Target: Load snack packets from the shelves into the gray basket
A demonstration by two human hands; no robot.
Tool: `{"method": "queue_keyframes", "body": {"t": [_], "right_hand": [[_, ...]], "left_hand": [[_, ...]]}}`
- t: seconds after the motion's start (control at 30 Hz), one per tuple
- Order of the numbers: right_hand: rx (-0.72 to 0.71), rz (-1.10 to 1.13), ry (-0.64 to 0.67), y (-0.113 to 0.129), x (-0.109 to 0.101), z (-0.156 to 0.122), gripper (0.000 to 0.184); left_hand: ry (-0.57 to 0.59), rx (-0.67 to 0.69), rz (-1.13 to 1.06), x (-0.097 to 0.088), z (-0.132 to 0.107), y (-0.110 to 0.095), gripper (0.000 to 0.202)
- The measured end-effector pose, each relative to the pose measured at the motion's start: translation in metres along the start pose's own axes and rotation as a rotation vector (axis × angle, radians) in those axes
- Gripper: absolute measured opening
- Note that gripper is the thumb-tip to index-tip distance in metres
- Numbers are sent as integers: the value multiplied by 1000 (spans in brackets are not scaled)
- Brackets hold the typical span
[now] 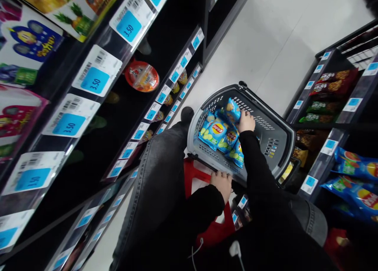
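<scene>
A grey shopping basket [274, 145] with slotted walls stands in front of my legs. Inside it, to the left, lie several blue chip bags [217, 132] with yellow-and-red logos. My right hand [247, 122] reaches down into the basket, its fingers closed on the side of one blue chip bag [232, 110] on top of the others; part of that bag is hidden by the fingers. On the basket's near edge, my left hand [222, 184] curls its fingers over the dark rim. A red frame-like part [189, 176] shows beneath that edge.
Shelves with price labels [128, 26] run along the left, holding boxes and a red-lidded cup [143, 76]. Snack shelves on the right carry more blue chip bags [358, 192] close to my right leg. White earphones [235, 249] dangle near my chest. Grey floor [274, 38] stretches beyond the basket.
</scene>
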State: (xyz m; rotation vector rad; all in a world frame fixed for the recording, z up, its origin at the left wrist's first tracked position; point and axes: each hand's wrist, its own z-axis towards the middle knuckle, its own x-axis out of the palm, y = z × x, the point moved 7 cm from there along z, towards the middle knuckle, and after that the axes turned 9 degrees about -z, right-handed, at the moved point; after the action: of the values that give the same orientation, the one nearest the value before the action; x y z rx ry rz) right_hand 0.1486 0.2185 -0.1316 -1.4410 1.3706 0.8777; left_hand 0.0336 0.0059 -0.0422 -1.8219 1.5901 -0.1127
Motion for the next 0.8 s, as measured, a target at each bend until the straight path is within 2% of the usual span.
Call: {"method": "queue_keyframes", "body": {"t": [0.1, 0.23, 0.3, 0.4, 0.5, 0.57, 0.63, 0.7, 0.8], "right_hand": [[-129, -110, -17, 17, 14, 19, 37], [-279, -128, 15, 48, 52, 34, 45], [-215, -104, 48, 49, 67, 40, 47], [-101, -78, 50, 44, 78, 45, 49], [-124, -69, 58, 46, 82, 43, 50], [-156, -62, 79, 45, 78, 39, 51], [-199, -58, 94, 39, 65, 31, 53], [-247, -63, 120, 24, 43, 18, 53], [-330, -87, 161, -17, -8, -18, 41]], "left_hand": [[23, -4, -23, 2, 1, 1, 47], [44, -14, -48, 1, 2, 2, 49], [59, -12, -49, 2, 3, 1, 52], [94, -14, -43, 6, 5, 1, 51], [99, -27, -36, 8, 5, 1, 51], [78, -17, -32, 7, 6, 0, 52], [51, -1, -28, 3, 7, 0, 51], [41, 11, -10, -2, 8, 0, 49], [51, 29, 77, -6, 8, 2, 45]]}}
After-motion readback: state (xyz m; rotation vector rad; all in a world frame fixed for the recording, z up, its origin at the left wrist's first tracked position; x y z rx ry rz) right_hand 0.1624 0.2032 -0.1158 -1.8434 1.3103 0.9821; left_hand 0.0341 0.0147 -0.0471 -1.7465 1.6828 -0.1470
